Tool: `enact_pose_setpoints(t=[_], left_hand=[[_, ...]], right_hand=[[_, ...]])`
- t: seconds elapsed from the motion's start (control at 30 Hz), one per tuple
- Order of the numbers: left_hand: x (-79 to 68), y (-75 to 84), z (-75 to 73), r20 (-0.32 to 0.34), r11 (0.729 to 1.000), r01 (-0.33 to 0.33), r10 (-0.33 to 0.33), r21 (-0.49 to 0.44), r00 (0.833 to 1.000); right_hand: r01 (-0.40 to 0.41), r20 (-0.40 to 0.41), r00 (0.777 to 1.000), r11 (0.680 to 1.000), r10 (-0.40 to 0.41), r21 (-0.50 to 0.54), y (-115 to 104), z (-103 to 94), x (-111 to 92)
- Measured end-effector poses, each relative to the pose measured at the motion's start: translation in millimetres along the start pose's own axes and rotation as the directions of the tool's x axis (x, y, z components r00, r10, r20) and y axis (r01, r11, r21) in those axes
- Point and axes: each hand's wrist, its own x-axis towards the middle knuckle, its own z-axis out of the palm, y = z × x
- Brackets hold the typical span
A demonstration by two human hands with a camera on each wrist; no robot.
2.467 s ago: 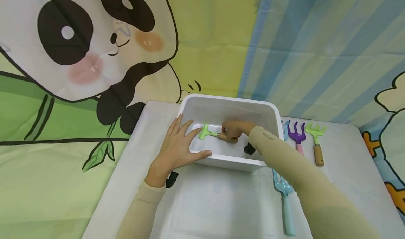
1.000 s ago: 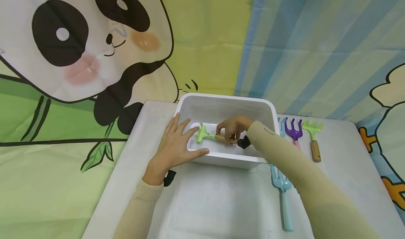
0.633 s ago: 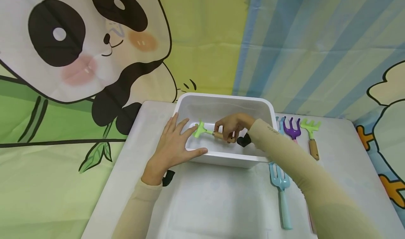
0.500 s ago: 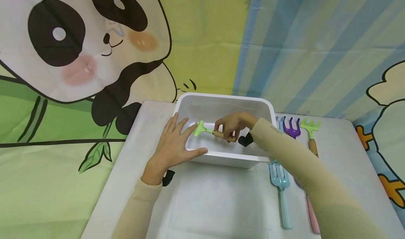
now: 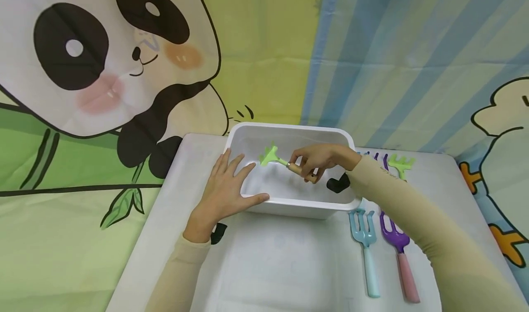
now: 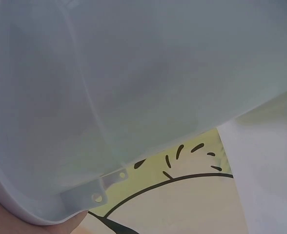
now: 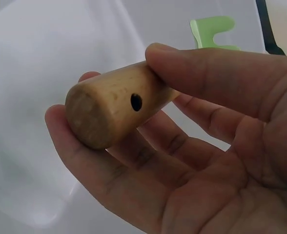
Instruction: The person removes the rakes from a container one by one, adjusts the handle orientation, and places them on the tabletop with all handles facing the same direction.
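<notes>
A small hand rake with a light green head point(image 5: 270, 156) and a wooden handle point(image 7: 121, 105) is in my right hand point(image 5: 326, 159). The thumb and fingers hold the handle near its end, which has a dark hole. The rake is tilted, head to the left, inside the white plastic bin point(image 5: 289, 205) and raised off its floor. My left hand point(image 5: 225, 190) lies with spread, straight fingers on the bin's left end and front rim. In the left wrist view, part of that hand point(image 6: 7, 219) shows below the bin's rim.
Right of the bin, a light blue hand fork point(image 5: 371, 270) and a purple fork with pink handle point(image 5: 407, 275) lie on the white table point(image 5: 285, 266). Behind my right sleeve another green rake point(image 5: 400, 165) and more fork tines partly show. A printed cloth point(image 5: 264, 50) hangs behind.
My right hand has lifted the green rake from the bin floor and drawn it slightly right and up. The left hand keeps its place on the rim.
</notes>
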Motion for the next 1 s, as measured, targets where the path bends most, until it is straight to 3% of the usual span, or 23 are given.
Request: enact_pose_setpoints(t=[0.7,1.0], left_hand=[[-0.8,0.1,0.0,-0.030,1.000,-0.023,0.023,-0.007,0.999],[-1.4,0.0,-0.3,-0.026,1.000,-0.020,0.020,-0.010,0.999]], right_hand=[[0.085,-0.056,0.995,0.995,-0.088,-0.053,-4.1,-4.3,-74.1],[0.123,-0.089,0.987,0.985,-0.134,-0.122,0.2,-3.0,-104.8]])
